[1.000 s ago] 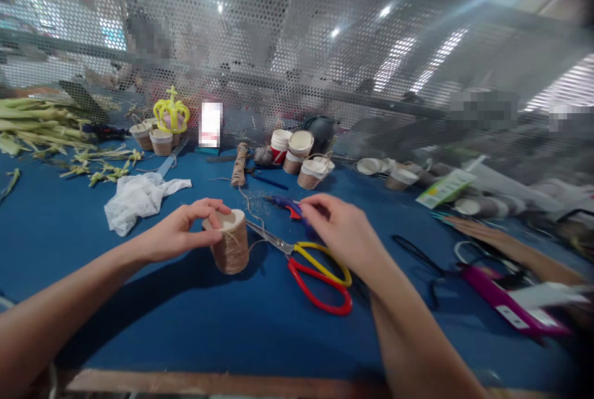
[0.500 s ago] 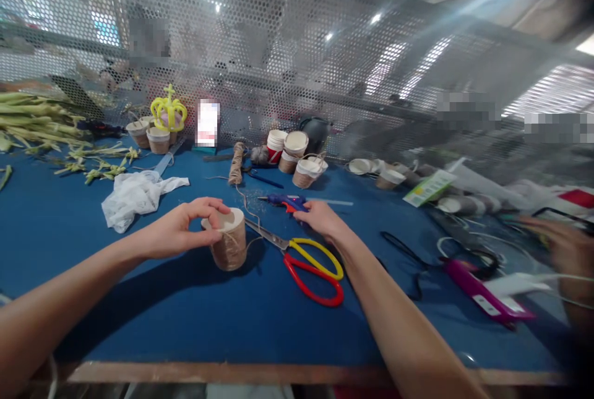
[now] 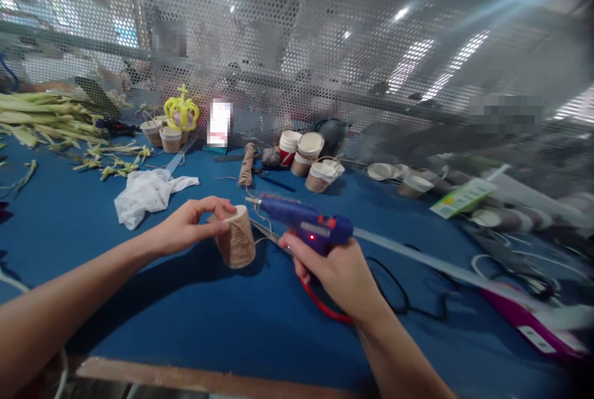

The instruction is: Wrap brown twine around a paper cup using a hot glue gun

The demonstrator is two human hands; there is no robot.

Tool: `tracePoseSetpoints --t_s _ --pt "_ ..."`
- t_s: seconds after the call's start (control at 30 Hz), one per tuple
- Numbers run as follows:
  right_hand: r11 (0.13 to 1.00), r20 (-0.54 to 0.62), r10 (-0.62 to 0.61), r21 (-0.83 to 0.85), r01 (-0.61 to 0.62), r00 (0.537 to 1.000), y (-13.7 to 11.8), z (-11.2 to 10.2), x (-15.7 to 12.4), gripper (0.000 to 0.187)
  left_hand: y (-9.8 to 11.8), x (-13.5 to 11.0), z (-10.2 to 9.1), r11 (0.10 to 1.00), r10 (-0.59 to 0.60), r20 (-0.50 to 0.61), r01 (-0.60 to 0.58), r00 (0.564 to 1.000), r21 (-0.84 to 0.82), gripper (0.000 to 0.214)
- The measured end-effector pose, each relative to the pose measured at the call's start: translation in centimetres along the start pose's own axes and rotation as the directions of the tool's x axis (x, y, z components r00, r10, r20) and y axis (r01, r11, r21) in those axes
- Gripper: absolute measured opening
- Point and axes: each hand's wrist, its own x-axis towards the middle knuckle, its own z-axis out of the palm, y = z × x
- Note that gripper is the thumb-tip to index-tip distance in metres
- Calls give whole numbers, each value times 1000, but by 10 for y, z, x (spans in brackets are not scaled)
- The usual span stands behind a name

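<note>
My left hand (image 3: 199, 219) grips a paper cup wrapped in twine (image 3: 237, 241) by its rim, fingers over the top. The cup is tilted slightly above the blue tabletop. In my right hand (image 3: 334, 269) is a blue glue gun (image 3: 306, 219), its red light on and its nozzle pointing left, just above and beyond the cup. A long clear glue stick (image 3: 417, 257) sticks out of its back. Scissors with red and yellow handles lie beneath my right hand, mostly covered; one red handle (image 3: 325, 306) shows. Loose twine trails from the cup towards a twine bundle (image 3: 247, 165).
Several wrapped cups (image 3: 320, 175) stand at the back before a perforated metal screen (image 3: 278, 34). A crumpled white plastic bag (image 3: 146, 195) and pale green plant strips (image 3: 51, 117) lie left. A magenta power strip (image 3: 533, 325) and cords lie right.
My right hand has lifted the glue gun off the table and brought it nearer, over the scissors. My left hand still holds the cup. The view has shifted a little.
</note>
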Motion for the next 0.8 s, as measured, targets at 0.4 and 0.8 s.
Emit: tracePoseSetpoints --t_s 0.4,0.8 --pt "835 133 -273 -460 303 953 25 3 -12 27 2 0 3 1000 -2 -35 2 999 18 25" --pt "600 306 -353 -651 465 884 28 -2 -9 40 0 0 3 999 26 -31 -26 999 19 22"
